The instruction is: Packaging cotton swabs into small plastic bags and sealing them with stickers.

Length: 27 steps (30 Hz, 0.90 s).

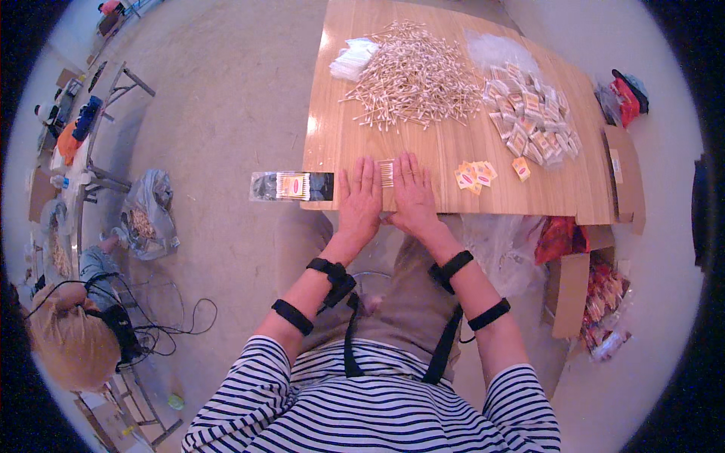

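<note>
Desk (pixel 332 140), one, wood-topped, carrying all listed here. Swab heap (pixel 419 75), loose, at the far middle. Pile of packs (pixel 529 124), right of the heap, lying at all angles. Clear film (pixel 502 51), crumpled, behind the packs. Left hand (pixel 361 198) and right hand (pixel 414 195), a pair, laid palm down at the near edge, fingers straight, gripping nothing visible; whether fingertips touch the swabs cannot be told. White wrappers (pixel 353 60), against the heap's left side. Dark strip (pixel 323 186), jutting past the desk's left edge, with a swab pack (pixel 293 186) upon it; a knock from the left hand could tip both off. Cards (pixel 474 177), overlapping, right of the right hand; a sweep of that hand could scatter them. Lone card (pixel 521 169), just beside. Swab row (pixel 387 173), lined up between the hands; uneven pressure from either side could skew or roll it apart.
</note>
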Each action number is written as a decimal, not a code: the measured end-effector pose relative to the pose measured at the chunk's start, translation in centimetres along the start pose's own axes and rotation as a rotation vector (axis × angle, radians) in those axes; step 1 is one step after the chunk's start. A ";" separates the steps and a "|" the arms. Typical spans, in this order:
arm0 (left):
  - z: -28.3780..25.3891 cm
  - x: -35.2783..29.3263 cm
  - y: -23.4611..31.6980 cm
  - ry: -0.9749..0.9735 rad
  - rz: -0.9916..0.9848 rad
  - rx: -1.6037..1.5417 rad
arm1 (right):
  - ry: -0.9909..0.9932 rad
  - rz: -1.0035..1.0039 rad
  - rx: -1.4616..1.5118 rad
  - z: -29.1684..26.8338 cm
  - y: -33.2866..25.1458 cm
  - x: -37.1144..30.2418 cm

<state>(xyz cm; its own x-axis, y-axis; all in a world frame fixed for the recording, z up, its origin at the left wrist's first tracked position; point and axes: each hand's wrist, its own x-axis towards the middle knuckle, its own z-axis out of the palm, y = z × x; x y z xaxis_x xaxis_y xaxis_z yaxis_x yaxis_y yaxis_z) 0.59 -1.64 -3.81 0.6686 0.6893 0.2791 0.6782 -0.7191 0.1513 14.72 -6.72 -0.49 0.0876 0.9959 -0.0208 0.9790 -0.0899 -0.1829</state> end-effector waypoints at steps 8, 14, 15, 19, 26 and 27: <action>-1.4 0.0 -0.4 -0.091 -0.003 0.008 | 0.000 -0.035 0.022 0.2 -0.3 -0.3; -0.6 -0.3 -1.4 -0.019 0.056 0.113 | 0.041 -0.044 0.053 0.2 -0.7 0.4; -0.5 -0.3 -1.5 -0.027 0.053 0.084 | 0.049 -0.062 0.036 0.4 -0.9 0.6; -1.2 -0.2 -1.7 -0.064 -0.009 0.052 | 0.142 -0.100 -0.033 1.8 -1.2 0.9; -2.6 -0.9 -3.5 -0.160 -0.101 0.199 | 0.122 -0.086 0.008 0.5 -2.1 0.7; -2.5 -0.9 -3.5 -0.154 -0.101 0.198 | 0.114 -0.083 -0.008 0.7 -2.1 0.7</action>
<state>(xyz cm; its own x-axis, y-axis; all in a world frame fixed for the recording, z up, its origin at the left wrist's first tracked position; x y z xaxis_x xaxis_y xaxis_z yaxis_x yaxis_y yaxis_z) -3.14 -0.01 -2.21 0.6227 0.7728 0.1225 0.7802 -0.6252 -0.0214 12.60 -5.84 -0.78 0.0265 0.9940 0.1063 0.9851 -0.0079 -0.1716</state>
